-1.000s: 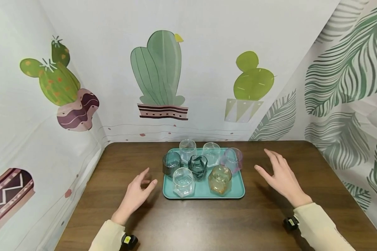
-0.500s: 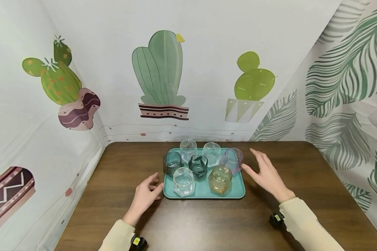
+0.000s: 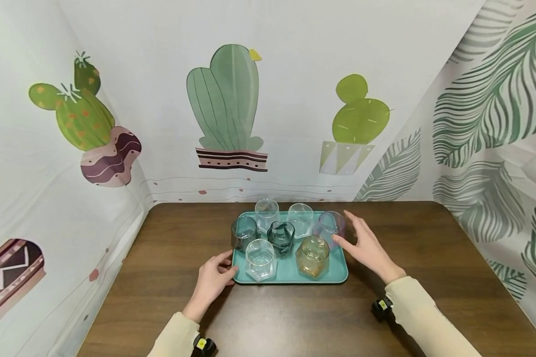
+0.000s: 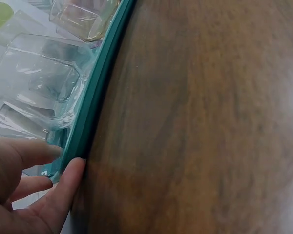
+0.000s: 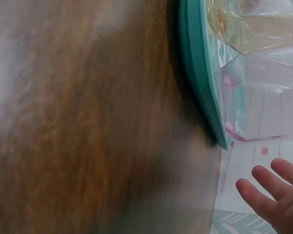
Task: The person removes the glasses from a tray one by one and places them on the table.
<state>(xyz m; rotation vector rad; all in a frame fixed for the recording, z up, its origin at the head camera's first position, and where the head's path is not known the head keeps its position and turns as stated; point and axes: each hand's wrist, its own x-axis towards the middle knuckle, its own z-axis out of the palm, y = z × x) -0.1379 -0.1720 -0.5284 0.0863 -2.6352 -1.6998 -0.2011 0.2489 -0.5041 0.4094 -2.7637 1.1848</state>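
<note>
Seven glasses [image 3: 281,239] stand just as they did a second ago, on a teal tray [image 3: 288,272] that has not visibly shifted on the table [image 3: 321,317]; what I see changed from my distant seat is the hands. The left hand [image 3: 213,278] has come in from the wood to the tray's near-left corner, and the right hand [image 3: 368,252] has swung inward to its right end. To my eye, that makes the tray, with its load, the centre of the work: reached on both sides, though nothing has been lifted. At the left, the digits are slightly bent, one tip against the outer rim and others just beside the corner, so the tray's edge runs close along them (whether they truly pinch it, I cannot tell). At the right, the fingers [image 5: 271,184] are loosely spread and hold nothing; in that wrist view they sit apart from the tray's corner and from the lilac glass [image 3: 327,228] standing there. From the head camera, the right thumb overlaps that glass's edge, and I can't say whether they touch. The amber glass [image 3: 312,257] lies a little farther in.
</note>
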